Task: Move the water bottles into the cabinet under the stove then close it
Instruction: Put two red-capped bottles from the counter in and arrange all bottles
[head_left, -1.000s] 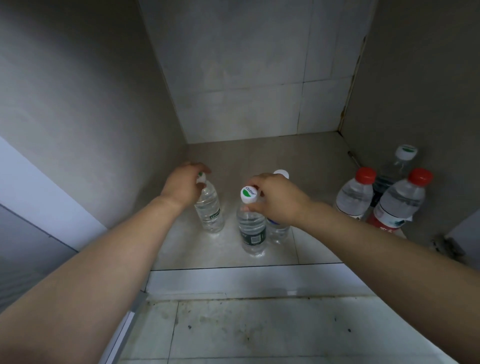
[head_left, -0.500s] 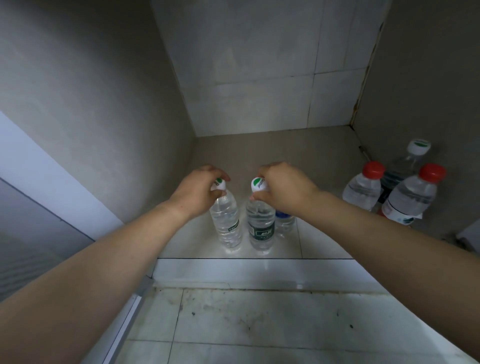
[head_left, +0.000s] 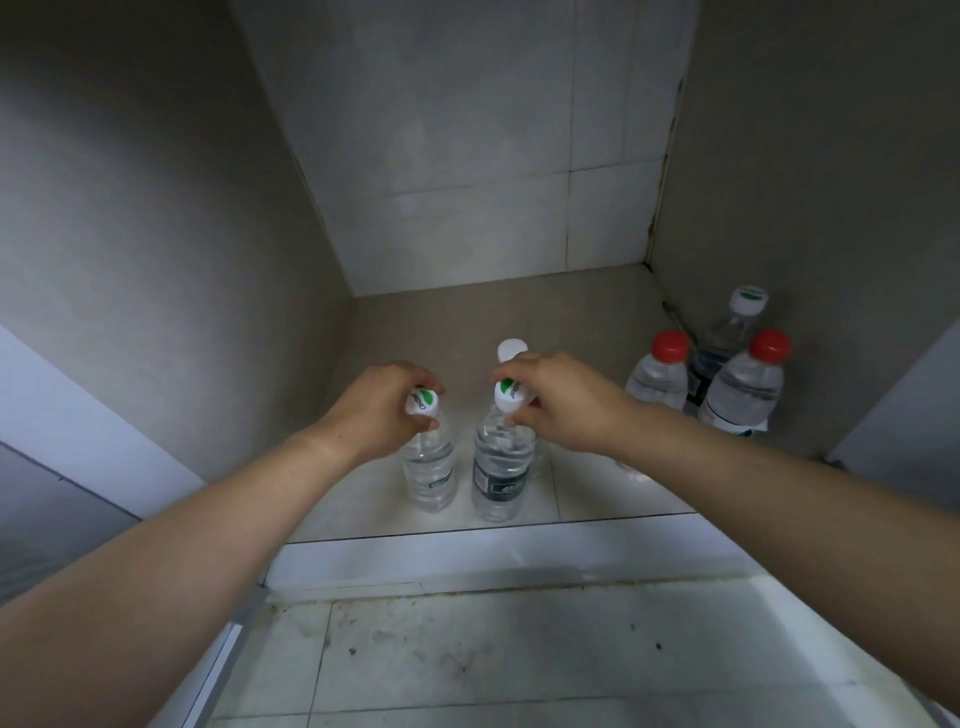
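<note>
Water bottles now stand slightly apart on the cabinet floor (head_left: 467, 322); left hand (head_left: 382, 408) pinches one white cap (head_left: 422, 402), right hand (head_left: 563, 400) the other (head_left: 508, 393)

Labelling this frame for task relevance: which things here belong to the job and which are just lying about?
Job:
- left hand, on the cap of the left bottle
- right hand, on the cap of the dark-label bottle
- plain white-capped bottle behind the right hand
- two red-capped bottles and the green-logo bottle by the right wall
- cabinet floor

Lying about:
- stained floor tiles in front
</note>
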